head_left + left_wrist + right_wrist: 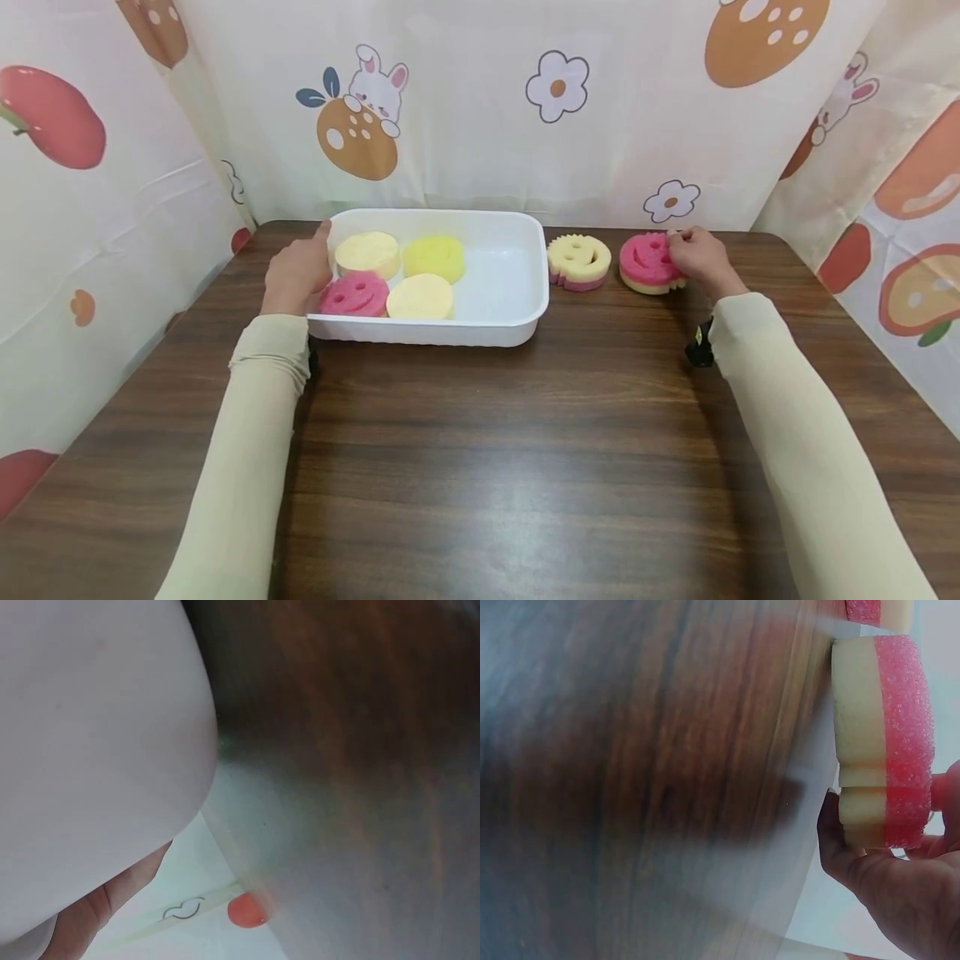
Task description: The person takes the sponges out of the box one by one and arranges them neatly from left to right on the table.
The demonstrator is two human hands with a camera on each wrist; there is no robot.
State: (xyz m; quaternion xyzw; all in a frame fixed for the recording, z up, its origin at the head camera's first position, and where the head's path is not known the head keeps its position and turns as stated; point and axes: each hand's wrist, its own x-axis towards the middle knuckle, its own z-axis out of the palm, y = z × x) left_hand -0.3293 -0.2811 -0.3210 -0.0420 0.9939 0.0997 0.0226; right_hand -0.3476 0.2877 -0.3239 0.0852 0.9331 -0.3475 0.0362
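My right hand (701, 254) pinches the right edge of a round smiley-face sponge (651, 258), pink on top and cream beneath. In the right wrist view the thumb is at the cream side of that sponge (881, 742) and fingers are at the pink side. Left of it, a second smiley sponge (579, 261) lies cream side up. My left hand (294, 271) grips the left edge of a white tray (495, 333); in the left wrist view the tray wall (105, 742) hides most of that hand.
The tray holds several round sponges: a pink smiley one (354, 294), a yellow one (435, 257) and cream ones (420, 297). It stands at the back of the dark wooden table (487, 467). A printed curtain (480, 108) hangs right behind the table's back edge.
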